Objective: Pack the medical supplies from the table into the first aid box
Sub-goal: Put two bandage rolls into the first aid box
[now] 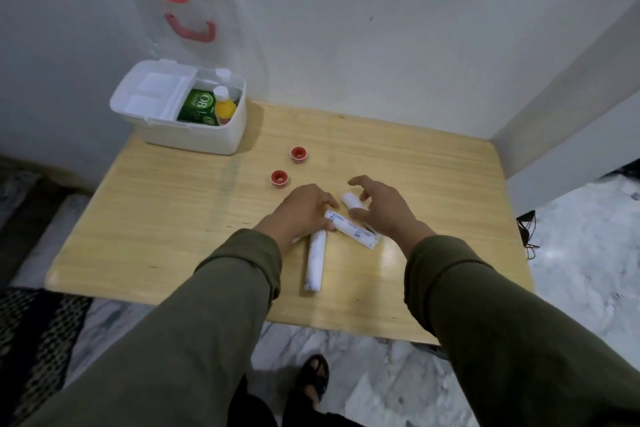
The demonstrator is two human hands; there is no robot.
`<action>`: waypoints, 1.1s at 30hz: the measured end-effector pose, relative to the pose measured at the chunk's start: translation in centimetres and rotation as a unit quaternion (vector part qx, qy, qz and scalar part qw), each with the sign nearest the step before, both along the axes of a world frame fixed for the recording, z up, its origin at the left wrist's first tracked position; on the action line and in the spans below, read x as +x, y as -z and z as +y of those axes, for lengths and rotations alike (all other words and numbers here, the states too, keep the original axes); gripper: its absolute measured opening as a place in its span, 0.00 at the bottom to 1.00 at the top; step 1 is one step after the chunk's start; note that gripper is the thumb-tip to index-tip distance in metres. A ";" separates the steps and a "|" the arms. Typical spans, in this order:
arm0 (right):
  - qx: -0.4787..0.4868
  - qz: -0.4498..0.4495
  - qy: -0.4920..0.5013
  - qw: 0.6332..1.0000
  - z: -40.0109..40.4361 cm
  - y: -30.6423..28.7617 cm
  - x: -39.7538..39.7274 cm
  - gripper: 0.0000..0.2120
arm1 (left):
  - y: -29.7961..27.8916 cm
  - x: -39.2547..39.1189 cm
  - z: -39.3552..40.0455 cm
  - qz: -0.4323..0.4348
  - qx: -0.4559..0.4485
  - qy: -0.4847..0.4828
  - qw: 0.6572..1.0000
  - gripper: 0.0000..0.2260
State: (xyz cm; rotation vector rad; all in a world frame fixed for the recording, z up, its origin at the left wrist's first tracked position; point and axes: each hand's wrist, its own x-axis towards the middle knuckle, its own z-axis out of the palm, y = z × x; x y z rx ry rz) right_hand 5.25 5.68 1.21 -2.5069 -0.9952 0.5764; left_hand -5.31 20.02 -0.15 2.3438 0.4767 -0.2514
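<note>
- Bare tabletop [156, 218] lies open in front of the first aid box [194, 135].
- Two red tape rolls [298, 153] (well apart from the box) sit right of it.
- Box lid [194, 21] stands raised; green carton [199, 107] and yellow bottle [224, 109] fill its right compartment.

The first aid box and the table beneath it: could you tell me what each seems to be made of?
The first aid box looks like glossy white moulded plastic, with a clear lid. The table shows pale wood grain with a slight sheen, perhaps laminate rather than solid wood.
</note>
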 end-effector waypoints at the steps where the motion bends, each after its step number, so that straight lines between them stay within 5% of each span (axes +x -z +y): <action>1: 0.002 0.004 -0.002 1.000 0.0 0.1 0.1 0.25 | -0.1 0.2 -0.1 0.000 0.007 0.007 1.000 0.19; 7: -0.006 0.014 -0.010 1.000 0.1 -0.1 0.7 0.23 | 0.2 0.7 -0.1 -0.011 0.010 0.011 1.000 0.13; 12: -0.038 0.001 -0.017 0.999 0.3 -0.5 0.9 0.25 | -0.3 0.6 0.6 -0.034 -0.108 -0.039 0.993 0.07; 21: -0.039 0.032 0.019 0.999 0.7 -0.3 0.5 0.23 | -1.4 0.3 0.7 -0.100 -0.227 -0.157 0.956 0.12; 33: 0.055 0.002 0.044 0.998 3.9 -6.1 -0.4 0.15 | -6.8 -1.2 4.7 -0.179 -0.146 -0.195 0.953 0.07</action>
